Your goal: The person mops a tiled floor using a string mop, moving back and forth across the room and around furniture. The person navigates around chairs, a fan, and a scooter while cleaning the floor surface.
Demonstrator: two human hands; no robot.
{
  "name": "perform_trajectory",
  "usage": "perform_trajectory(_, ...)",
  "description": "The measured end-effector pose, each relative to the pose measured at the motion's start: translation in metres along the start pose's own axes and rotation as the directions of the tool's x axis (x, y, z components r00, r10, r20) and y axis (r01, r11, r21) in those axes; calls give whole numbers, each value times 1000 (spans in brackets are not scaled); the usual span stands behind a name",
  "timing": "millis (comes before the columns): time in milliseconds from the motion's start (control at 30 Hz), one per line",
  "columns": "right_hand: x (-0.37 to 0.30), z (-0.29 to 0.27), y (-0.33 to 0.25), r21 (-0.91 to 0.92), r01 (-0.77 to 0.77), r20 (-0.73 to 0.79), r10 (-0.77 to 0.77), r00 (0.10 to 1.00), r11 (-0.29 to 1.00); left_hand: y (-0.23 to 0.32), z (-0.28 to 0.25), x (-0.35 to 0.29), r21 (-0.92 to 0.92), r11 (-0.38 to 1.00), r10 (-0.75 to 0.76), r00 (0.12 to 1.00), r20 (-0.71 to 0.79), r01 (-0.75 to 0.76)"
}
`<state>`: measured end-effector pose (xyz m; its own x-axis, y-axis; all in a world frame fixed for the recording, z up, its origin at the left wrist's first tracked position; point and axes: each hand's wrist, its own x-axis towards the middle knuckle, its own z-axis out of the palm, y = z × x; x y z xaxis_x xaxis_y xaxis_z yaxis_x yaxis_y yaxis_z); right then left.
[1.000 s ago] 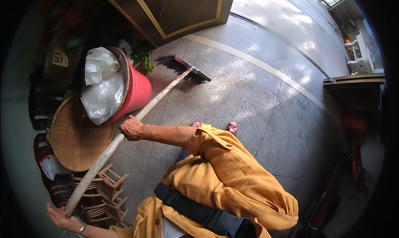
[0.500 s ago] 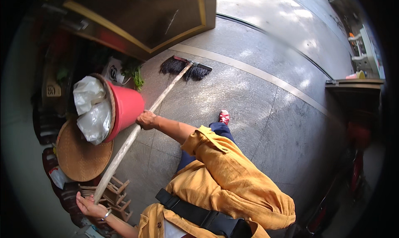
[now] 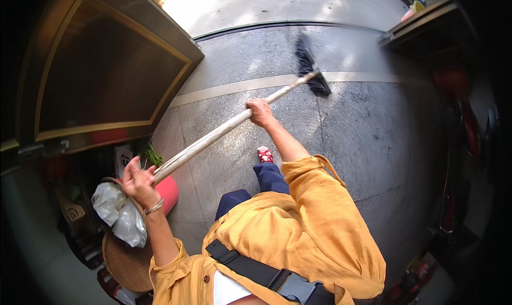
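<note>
A long-handled broom [image 3: 224, 130] slants across the view, its pale wooden handle worn. The dark bristle head [image 3: 311, 69] is at the far right end, smeared by motion, over the light floor strip. My right hand [image 3: 260, 112] is closed round the middle of the handle. Near the handle's left end, my left hand [image 3: 140, 184] holds it loosely at the thumb and palm, with some fingers stretched out. A bracelet is on that wrist. Under the left hand stands a red bucket [image 3: 166, 193] with clear plastic bags [image 3: 120, 211] in its top.
A dark door panel with gold trim [image 3: 112, 67] stands at the left. Green leaves [image 3: 152, 154] lie by the bucket, and a round woven tray [image 3: 121, 259] leans below it. A threshold rail [image 3: 256, 31] crosses the far floor. A dark counter [image 3: 421, 25] stands far right.
The broom head has swung right and away from me, toward the rail. Both hands have moved up and forward with the handle. My view has turned, so the bucket appears lower.
</note>
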<state>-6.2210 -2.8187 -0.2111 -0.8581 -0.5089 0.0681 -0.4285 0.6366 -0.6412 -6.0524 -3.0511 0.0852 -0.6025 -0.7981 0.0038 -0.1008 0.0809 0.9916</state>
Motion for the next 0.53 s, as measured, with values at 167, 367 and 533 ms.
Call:
perform_trajectory(167,-119,-44,95,-115,-324,-99,314,944,939,-28,101,-24,-39,990,-113,930,350,135)
perform_trajectory(367,-222,-41,91,-39,-571,-225,549,805,820,-34,139,-42,-55,993,-53,798,600,108)
perform_trajectory(533,-205,-10,33,12,-545,-401,503,766,839,-26,105,5,-41,999,11,780,625,19)
